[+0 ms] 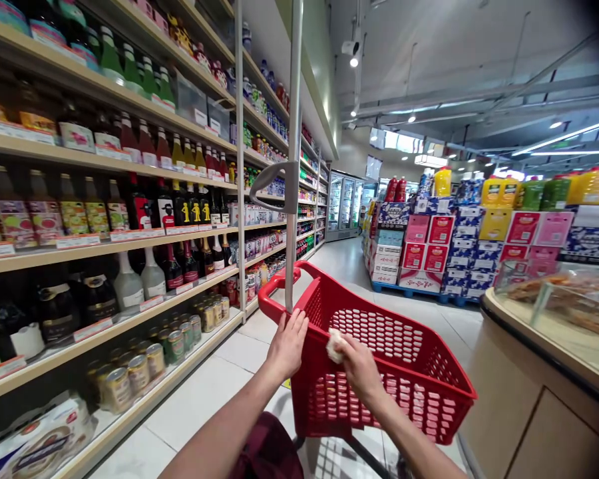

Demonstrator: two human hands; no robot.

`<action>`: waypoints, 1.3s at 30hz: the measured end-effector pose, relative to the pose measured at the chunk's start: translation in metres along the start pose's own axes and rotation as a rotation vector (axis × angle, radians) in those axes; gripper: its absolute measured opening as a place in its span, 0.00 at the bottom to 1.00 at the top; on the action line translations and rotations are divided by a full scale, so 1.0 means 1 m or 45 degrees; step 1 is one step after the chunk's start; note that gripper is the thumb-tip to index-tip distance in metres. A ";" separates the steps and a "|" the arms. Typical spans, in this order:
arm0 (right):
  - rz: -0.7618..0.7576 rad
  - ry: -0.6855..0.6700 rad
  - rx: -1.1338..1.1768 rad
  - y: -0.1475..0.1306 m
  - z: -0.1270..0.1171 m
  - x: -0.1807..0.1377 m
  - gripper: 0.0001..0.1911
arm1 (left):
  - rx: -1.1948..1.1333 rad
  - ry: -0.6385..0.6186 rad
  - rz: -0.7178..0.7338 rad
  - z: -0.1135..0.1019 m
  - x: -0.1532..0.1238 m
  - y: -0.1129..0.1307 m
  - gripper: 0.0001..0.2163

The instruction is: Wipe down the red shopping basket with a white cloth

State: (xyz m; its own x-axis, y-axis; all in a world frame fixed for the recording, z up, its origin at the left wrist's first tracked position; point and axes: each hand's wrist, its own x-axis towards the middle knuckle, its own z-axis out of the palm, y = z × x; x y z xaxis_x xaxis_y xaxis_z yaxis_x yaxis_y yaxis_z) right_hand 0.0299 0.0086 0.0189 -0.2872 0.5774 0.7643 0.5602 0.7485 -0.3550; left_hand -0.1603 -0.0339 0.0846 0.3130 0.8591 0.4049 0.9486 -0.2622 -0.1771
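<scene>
A red plastic shopping cart [409, 379] with perforated walls stands in front of me. Its basket holds nothing that I can see. My left hand [288, 344] lies flat on the cart's near left corner, fingers stretched out, close to the foot of an upright metal pole [293, 253]. A grey loop handle [267, 188] sticks out from that pole. Bunched in my right hand [360, 364] is a crumpled white cloth [336, 346], perhaps a wipe, pressed against the rim of the cart's near side. My right fingers are closed around it.
Shelves [180, 233] of bottles and cans run along the left. Stacked cartons [424, 246] topped with bottles stand on a blue pallet [402, 289] ahead right. A rounded counter [539, 372] with a glass guard is close on the right. Tiled floor [234, 359] lies between.
</scene>
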 end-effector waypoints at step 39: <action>0.124 -0.131 -0.472 0.084 -0.044 -0.050 0.19 | -0.012 -0.271 0.020 0.001 0.008 0.056 0.33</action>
State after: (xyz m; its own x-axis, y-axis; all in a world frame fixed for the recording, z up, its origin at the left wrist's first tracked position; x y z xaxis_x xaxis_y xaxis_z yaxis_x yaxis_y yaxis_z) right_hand 0.1251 0.0278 -0.0258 -0.2848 0.6835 0.6721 0.8259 0.5309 -0.1898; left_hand -0.1043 -0.0412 0.0773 0.3116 0.9282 0.2032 0.9445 -0.2792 -0.1730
